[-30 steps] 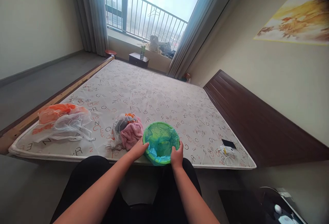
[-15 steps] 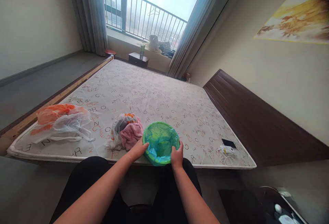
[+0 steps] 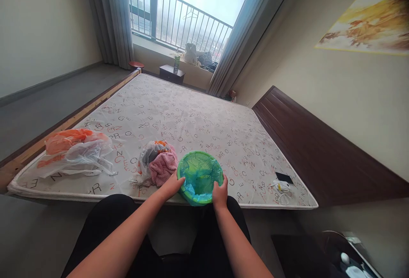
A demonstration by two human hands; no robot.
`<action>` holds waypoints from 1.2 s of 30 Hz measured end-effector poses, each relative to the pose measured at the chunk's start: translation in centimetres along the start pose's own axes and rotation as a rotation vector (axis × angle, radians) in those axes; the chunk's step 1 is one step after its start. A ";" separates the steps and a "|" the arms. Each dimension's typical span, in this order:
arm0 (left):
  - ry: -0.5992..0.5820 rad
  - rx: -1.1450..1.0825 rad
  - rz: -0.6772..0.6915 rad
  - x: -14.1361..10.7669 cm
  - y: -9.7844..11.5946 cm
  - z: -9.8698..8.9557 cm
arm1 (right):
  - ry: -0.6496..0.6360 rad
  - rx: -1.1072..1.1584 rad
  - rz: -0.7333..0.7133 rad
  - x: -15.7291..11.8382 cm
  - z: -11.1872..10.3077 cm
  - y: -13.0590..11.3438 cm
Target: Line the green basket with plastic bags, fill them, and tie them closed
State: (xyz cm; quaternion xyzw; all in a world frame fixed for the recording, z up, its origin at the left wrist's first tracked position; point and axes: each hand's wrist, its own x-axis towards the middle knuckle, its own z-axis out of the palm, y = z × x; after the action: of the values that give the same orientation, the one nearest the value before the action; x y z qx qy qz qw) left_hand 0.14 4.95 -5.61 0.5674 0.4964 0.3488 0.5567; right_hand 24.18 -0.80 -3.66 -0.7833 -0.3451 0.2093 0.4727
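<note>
- A round green plastic bin (image 3: 200,171), lined with a blue plastic bag (image 3: 191,193), sits at the near edge of the white letter-printed mattress (image 3: 191,116)
- The left hand (image 3: 171,186) and the right hand (image 3: 220,193) stand apart, clamped on opposite sides of the bin, with the right hand's fingers (image 3: 220,183) hooked over its rim
- Just left of the bin on the mattress, a crumpled pink towel (image 3: 162,168) lies against a grey plastic bag (image 3: 148,153), close to the left hand
- Farther left, near the mattress's left edge, orange and clear plastic bags (image 3: 75,150) lie in a loose heap
- Toward the mattress's right edge, a flat black device (image 3: 284,177) lies just beside a white cable (image 3: 281,189)
- Along the mattress's right side runs a dark brown wooden headboard (image 3: 287,137)
- Beyond the mattress's far edge, a dark wooden nightstand (image 3: 171,73) carries a green bottle (image 3: 177,64)
- Below the mattress's near edge show the person's black trousers (image 3: 111,218)
</note>
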 end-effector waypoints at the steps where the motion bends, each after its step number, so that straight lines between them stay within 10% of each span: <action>1: -0.004 0.003 0.000 0.0 -0.1 0.0 | 0.003 0.002 -0.001 0.0 0.0 0.0; 36: 0.007 0.000 0.018 0.1 -0.7 0.1 | -0.018 -0.013 0.013 -0.1 -0.2 -0.5</action>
State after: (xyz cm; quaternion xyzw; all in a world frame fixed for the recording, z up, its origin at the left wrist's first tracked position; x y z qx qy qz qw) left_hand 0.15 4.93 -6.32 0.5706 0.4930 0.3559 0.5520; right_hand 24.06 -0.83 -3.16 -0.7866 -0.3456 0.2174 0.4632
